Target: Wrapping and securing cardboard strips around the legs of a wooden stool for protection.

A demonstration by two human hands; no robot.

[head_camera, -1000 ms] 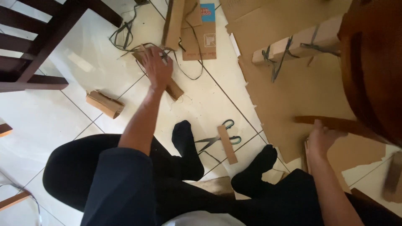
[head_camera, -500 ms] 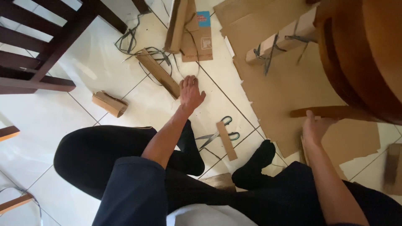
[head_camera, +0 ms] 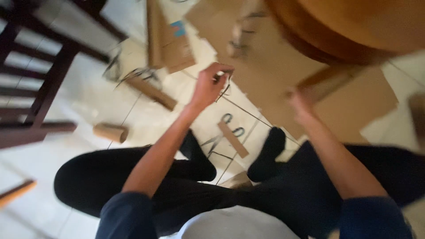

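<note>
The person sits on the white tiled floor [head_camera: 88,95] with black-clad legs folded, and the whole scene is smeared by motion. The left hand [head_camera: 209,86] is raised above the floor with its fingers pinched together on a thin dark strap [head_camera: 225,90], which hangs from the fingertips and trails down towards the tiles. The right hand [head_camera: 300,104] reaches out to a long flat strip of brown cardboard [head_camera: 325,82] lying over the large brown cardboard sheet [head_camera: 372,99]; it touches the strip's near end, but the blur hides whether the fingers are curled round it or spread flat. Between the two black-socked feet and just below the left hand lie scissors with green handles [head_camera: 223,130], crossed by a short cardboard strip [head_camera: 232,139]. Farther to the left sit a long folded cardboard piece [head_camera: 150,90] and a small cardboard roll [head_camera: 110,132], well apart, near a dark wooden chair frame [head_camera: 44,79].
</note>
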